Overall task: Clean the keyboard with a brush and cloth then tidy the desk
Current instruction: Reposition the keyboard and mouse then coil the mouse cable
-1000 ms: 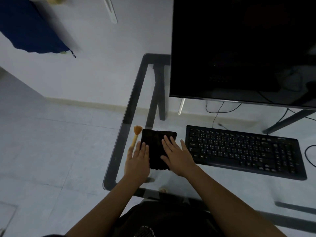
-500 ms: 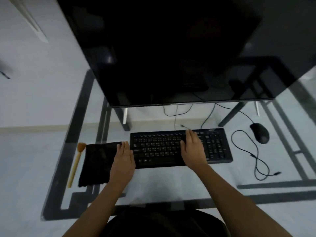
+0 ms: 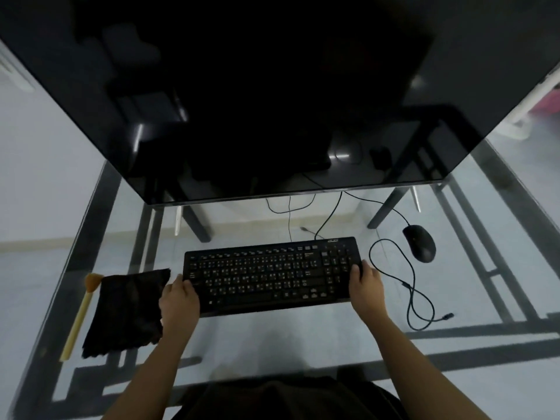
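Observation:
A black keyboard [image 3: 266, 274] lies flat on the glass desk [image 3: 272, 341], below the monitor. My left hand [image 3: 178, 301] grips its left end, fingers curled over the edge. My right hand [image 3: 365, 283] grips its right end the same way. To the left lies a folded black cloth [image 3: 127, 310]. Beside the cloth's left edge rests a brush [image 3: 80, 313] with a pale wooden handle and orange bristles, bristles pointing away from me.
A large dark monitor [image 3: 242, 101] overhangs the back of the desk. A black mouse [image 3: 419, 243] sits at the right, its cable [image 3: 409, 286] looped on the glass beside the keyboard. Thin cables trail behind the keyboard. Desk frame bars show through the glass.
My hands left the cloth and moved right to the keyboard; they now clasp its two ends. The camera view swung right and tilted down over the desk.

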